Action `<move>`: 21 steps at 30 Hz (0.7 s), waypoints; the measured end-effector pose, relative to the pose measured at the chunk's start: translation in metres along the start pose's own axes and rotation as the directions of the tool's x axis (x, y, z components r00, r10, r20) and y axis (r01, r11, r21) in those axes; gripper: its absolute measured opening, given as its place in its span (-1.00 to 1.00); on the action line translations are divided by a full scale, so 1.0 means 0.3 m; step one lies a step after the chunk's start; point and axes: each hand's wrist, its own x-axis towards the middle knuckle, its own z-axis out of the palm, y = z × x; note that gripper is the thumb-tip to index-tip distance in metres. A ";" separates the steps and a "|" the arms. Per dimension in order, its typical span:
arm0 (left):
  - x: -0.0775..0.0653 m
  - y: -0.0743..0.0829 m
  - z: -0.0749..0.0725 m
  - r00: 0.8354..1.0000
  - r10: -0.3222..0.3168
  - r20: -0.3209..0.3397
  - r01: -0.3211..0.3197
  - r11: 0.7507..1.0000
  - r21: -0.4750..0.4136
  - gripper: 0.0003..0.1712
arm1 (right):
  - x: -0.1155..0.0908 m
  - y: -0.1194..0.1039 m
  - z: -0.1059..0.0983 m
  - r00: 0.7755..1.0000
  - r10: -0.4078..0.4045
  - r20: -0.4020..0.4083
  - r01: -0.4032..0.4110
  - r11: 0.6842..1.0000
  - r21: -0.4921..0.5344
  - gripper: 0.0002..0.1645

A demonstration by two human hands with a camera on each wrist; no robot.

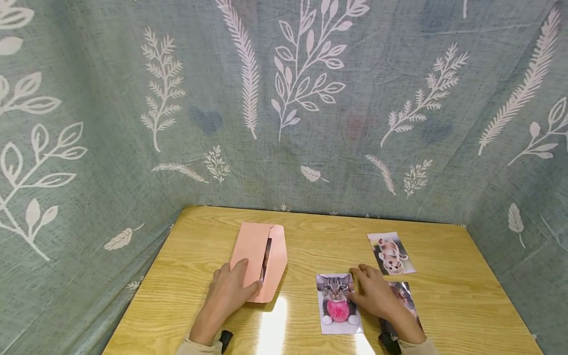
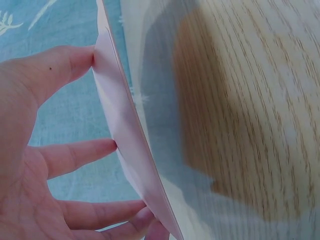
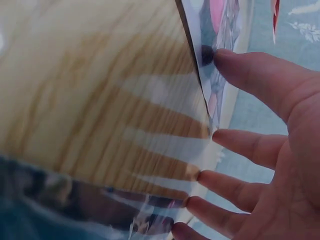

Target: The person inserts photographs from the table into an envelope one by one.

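A pink envelope (image 1: 253,246) lies on the left half of the table with its pointed flap (image 1: 278,254) folded out to the right. Through its long opening, part of a dark picture (image 1: 267,254) shows. My left hand (image 1: 230,291) rests on the envelope, fingertips and thumb touching its face in the left wrist view (image 2: 107,105). To the right, a photo card of a tabby cat with a pink ball (image 1: 338,310) lies face up. At its right edge is my right hand (image 1: 374,295), thumb on the card, other fingertips spread at the edge and tabletop.
A kitten photo card (image 1: 391,256) lies beyond my right hand. Another dark photo card (image 1: 403,296) is partly covered by my right wrist. The wooden table (image 1: 319,236) ends at a leaf-patterned curtain (image 1: 284,162) behind and to the sides.
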 end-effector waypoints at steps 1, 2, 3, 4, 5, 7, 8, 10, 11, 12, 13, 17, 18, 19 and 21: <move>0.000 0.000 0.000 1.000 -0.001 0.000 0.001 1.000 0.000 -0.20 | -0.001 -0.004 0.000 1.000 0.001 0.002 -0.001 1.000 -0.013 -0.19; 0.000 0.000 0.000 1.000 -0.001 0.000 0.001 1.000 0.000 -0.20 | -0.002 -0.008 -0.001 1.000 0.001 -0.001 -0.001 1.000 -0.023 -0.20; 0.000 -0.001 -0.001 1.000 -0.002 -0.001 0.002 1.000 0.000 -0.20 | -0.003 -0.012 -0.001 1.000 -0.002 -0.008 0.002 1.000 -0.027 -0.21; -0.001 -0.002 0.000 1.000 -0.002 -0.002 0.002 1.000 -0.002 -0.20 | -0.003 -0.016 -0.001 1.000 -0.004 -0.015 0.004 1.000 -0.028 -0.22; -0.001 -0.003 0.000 1.000 0.000 -0.004 0.000 1.000 -0.003 -0.20 | -0.004 -0.020 -0.002 1.000 -0.003 -0.022 0.002 1.000 -0.028 -0.23; -0.001 -0.003 0.000 1.000 -0.001 -0.004 0.001 1.000 -0.005 -0.20 | -0.005 -0.024 -0.003 1.000 0.001 -0.028 -0.002 1.000 -0.024 -0.24; -0.001 -0.003 0.000 1.000 0.001 -0.005 -0.001 1.000 -0.005 -0.20 | -0.005 -0.025 -0.003 1.000 0.004 -0.031 -0.004 1.000 -0.023 -0.24; -0.001 -0.005 0.001 1.000 0.002 -0.006 -0.002 1.000 -0.006 -0.20 | -0.005 -0.026 -0.001 0.999 0.010 -0.032 -0.010 1.000 -0.022 -0.25; -0.002 -0.005 0.001 1.000 0.002 -0.006 -0.002 1.000 -0.006 -0.20 | -0.004 -0.026 0.000 0.999 0.014 -0.034 -0.015 1.000 -0.020 -0.26; -0.002 -0.005 0.001 1.000 0.003 -0.005 -0.003 1.000 -0.006 -0.20 | -0.004 -0.026 0.002 0.999 0.014 -0.038 -0.014 1.000 -0.015 -0.27; -0.002 -0.005 0.001 1.000 0.002 -0.005 -0.002 1.000 -0.006 -0.20 | -0.002 -0.025 0.005 0.999 0.012 -0.047 -0.013 1.000 -0.013 -0.27; -0.003 -0.007 0.001 1.000 0.001 -0.008 -0.001 1.000 -0.008 -0.21 | 0.004 -0.025 0.013 0.995 -0.005 -0.096 0.005 1.000 -0.004 -0.32; -0.004 -0.007 0.001 1.000 0.001 -0.009 -0.001 1.000 -0.009 -0.20 | 0.006 -0.026 0.015 0.994 -0.008 -0.109 0.008 1.000 -0.004 -0.34; -0.004 -0.008 0.001 1.000 0.001 -0.010 -0.001 1.000 -0.010 -0.20 | 0.007 -0.026 0.017 0.992 -0.011 -0.123 0.011 1.000 -0.001 -0.38; -0.004 -0.009 0.001 1.000 0.001 -0.010 -0.002 1.000 -0.010 -0.20 | 0.009 -0.028 0.017 0.990 -0.013 -0.143 0.015 1.000 0.009 -0.46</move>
